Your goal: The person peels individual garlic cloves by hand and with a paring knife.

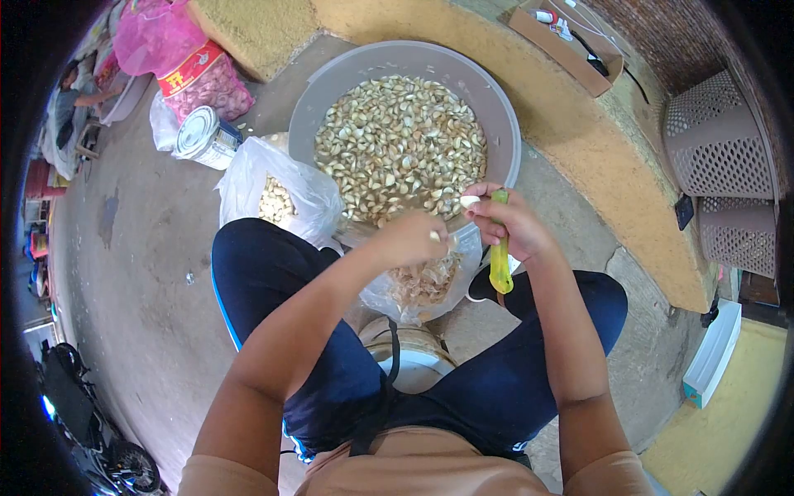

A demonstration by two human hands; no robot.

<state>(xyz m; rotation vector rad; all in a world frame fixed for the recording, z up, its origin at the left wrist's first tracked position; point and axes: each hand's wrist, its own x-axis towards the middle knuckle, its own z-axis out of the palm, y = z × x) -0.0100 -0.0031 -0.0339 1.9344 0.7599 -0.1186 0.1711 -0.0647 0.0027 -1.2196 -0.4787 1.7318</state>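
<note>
Between the thumb and fingers of my right hand (506,221) is a white garlic clove (470,202); the same hand holds a yellow-green handled tool (500,260). My left hand (418,236) is closed over the near rim area of the tub, with a small pale clove at its fingers. Below both hands, a clear plastic bag (389,291) holds brown garlic skins (426,283). The large grey tub (302,116) beyond is full of unpeeled cloves (397,140). Left of it, a white plastic bag (240,178) contains peeled cloves (275,201).
A metal can (207,136) and a pink mesh sack (217,87) stand at the upper left. A cardboard box (571,50) rests on the yellow ledge (579,157). Perforated baskets (719,140) are at right, a motorcycle (83,413) at lower left. Another person (70,99) is far left.
</note>
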